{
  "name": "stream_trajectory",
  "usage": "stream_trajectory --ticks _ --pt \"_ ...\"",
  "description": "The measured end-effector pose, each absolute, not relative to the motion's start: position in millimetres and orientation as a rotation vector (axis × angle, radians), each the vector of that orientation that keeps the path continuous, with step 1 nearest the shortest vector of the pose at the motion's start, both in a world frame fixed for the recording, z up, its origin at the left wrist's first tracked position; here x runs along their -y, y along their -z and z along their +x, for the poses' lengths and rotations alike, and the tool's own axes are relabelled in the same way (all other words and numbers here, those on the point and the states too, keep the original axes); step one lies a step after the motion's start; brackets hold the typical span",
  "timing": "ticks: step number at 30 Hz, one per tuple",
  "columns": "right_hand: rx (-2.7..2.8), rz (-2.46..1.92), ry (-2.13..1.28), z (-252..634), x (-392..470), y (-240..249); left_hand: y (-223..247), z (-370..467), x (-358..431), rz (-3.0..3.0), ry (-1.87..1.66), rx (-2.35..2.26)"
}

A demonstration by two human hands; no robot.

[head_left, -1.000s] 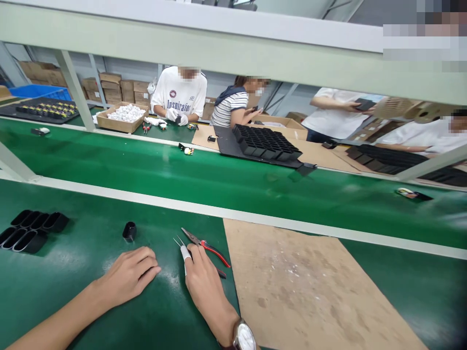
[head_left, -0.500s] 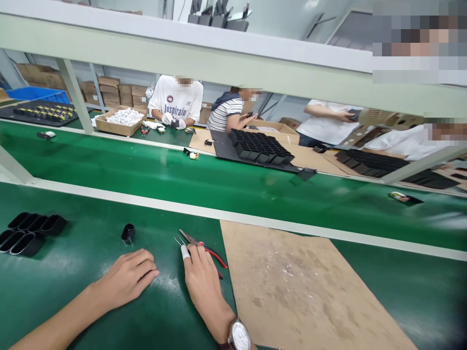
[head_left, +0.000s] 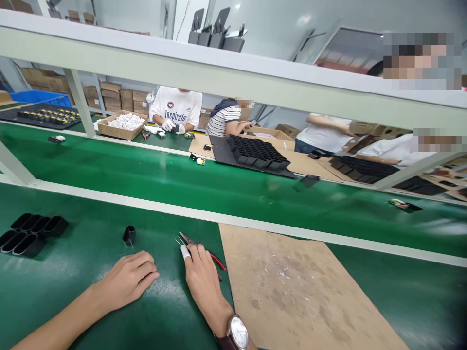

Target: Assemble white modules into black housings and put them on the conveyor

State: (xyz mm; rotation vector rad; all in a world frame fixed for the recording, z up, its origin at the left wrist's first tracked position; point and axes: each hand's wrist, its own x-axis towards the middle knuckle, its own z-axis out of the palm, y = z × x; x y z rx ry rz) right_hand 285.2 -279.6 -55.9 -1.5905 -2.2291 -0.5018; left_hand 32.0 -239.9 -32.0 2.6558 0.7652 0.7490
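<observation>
My left hand [head_left: 133, 279] rests on the green table [head_left: 87, 267], its fingers curled together; whether anything is under them is hidden. Just behind it stands a small black cup [head_left: 129, 235]. My right hand [head_left: 200, 272], with a white cover on one finger, holds thin metal tweezers [head_left: 179, 241] whose tips point away from me. Red-handled pliers [head_left: 217, 260] lie beside and partly beneath that hand. To its right a stained brown cardboard sheet [head_left: 292, 287] lies flat on the table.
Several black oval cups [head_left: 31, 244] stand at the far left. Beyond a pale rail [head_left: 164, 209] runs a green belt [head_left: 146, 180] with small parts on it. People work across it, near a box of white pieces [head_left: 120, 127] and a black tray [head_left: 257, 153]. A beam crosses above.
The view has shifted slightly. Small parts on the belt at the left and centre have moved a little to the right. My hands have kept their poses.
</observation>
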Motion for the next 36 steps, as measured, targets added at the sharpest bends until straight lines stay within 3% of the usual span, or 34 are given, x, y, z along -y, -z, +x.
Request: stream_trajectory --ticks 13,22,36 --pt "2.365 -1.171 0.321 264 286 42 30 33 243 2.644 -0.839 -0.755" --pt "2.295 -1.564 0.577 283 269 49 29 31 245 2.688 -0.894 -0.716" --pt "2.286 -1.550 0.593 285 277 46 29 30 246 2.687 -0.871 -0.718"
